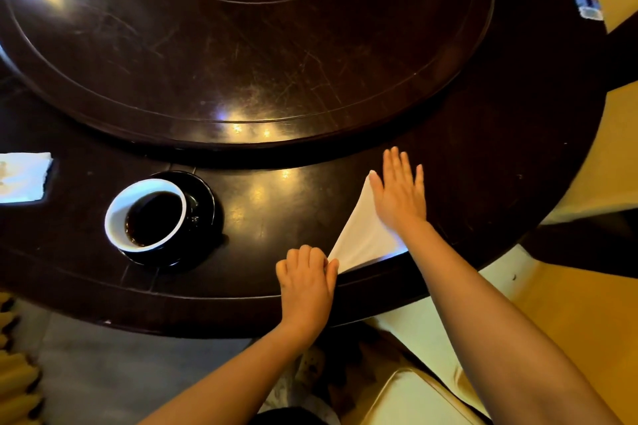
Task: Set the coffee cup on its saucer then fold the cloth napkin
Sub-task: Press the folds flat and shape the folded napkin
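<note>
Coffee cup (146, 214): it stands on the saucer, a little toward the saucer's near left side. The inside is white and it holds dark coffee.
Saucer (202, 198): black, on the dark table, at the left of the hands and well apart from the napkin.
Cloth napkin (359, 235): white, it lies flat as a triangle at the near edge of the table, between the two hands. One point goes far, under the right hand; one corner goes near left, to the left hand.
Left hand (305, 281): closed in a pinch. Thumb and fingers grip the near left corner of the napkin, at the table's edge.
Right hand (400, 190): open and flat, fingers stretched, palm down. It presses on the right side of the napkin and grips nothing.
Table (483, 162): round, dark wood, with a raised turning disc (241, 45) in the middle.
Far left: a white paper (22, 176) lies on the table, partly cut by the picture's edge.
</note>
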### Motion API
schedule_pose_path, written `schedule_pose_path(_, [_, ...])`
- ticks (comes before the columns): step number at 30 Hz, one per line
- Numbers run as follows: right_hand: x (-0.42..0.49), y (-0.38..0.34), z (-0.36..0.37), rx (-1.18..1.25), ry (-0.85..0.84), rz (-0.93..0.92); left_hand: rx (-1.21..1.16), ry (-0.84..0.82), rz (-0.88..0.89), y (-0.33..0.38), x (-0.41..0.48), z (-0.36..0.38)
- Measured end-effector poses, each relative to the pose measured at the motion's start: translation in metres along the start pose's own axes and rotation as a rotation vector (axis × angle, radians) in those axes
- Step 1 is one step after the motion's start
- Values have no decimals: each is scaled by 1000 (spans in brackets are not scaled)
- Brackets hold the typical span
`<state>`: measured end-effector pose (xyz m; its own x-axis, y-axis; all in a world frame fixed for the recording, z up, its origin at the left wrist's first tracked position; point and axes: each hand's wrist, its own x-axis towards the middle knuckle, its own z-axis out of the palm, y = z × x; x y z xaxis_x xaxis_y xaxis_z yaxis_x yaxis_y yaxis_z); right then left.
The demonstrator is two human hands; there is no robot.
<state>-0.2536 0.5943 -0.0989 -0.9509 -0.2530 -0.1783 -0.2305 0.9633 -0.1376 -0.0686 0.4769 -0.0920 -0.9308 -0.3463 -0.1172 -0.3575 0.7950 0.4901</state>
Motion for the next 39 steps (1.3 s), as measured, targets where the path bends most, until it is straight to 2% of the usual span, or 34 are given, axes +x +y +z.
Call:
schedule_pose_path(3, [0, 15, -13, -12, 61, 127, 6, -3, 3, 0, 1, 0])
schedule_pose_path(5, [-19, 12, -20, 9, 156, 119, 8, 5, 0, 1, 1, 1])
schedule_pose_path(7, [-52, -8, -15, -28, 169, -72, 22, 9, -4, 2, 0, 0])
schedule_pose_path(9, [-90, -27, 5, -51, 28, -326, 46, 49, 17, 4, 0, 0])
schedule_pose_path(10, [-103, -31, 12, -32, -41, -382, 56, 68, 25, 5, 0, -1])
schedule_pose_path(12, [-107, -25, 17, -7, -65, -396, 53, 89, 32, 5, 0, -2])
schedule_pose_path(15, [-100, -11, 12, -101, 26, -393, 37, 80, 32, 3, -1, -2])
schedule_pose_path(20, [-78, 19, 9, 0, -14, -187, 26, 30, 16, 1, 0, -1])
schedule_pose_path(24, [-73, 26, 8, -30, -30, -176, 87, 38, 59, 2, 0, -2])
schedule_pose_path(29, [-72, 16, -8, 130, 63, -18, 170, 75, 268, 7, -1, -6])
schedule_pose_path(31, [-72, 11, -15, 287, 31, 12, 226, 32, 406, 14, 2, -7])
schedule_pose_path(34, [-67, 8, -29, 578, -94, 164, 333, 2, 562, 25, 7, -6])
schedule_pose_path(39, [-64, 3, -45, 1089, -290, 421, 294, -41, 553, 25, 9, -3])
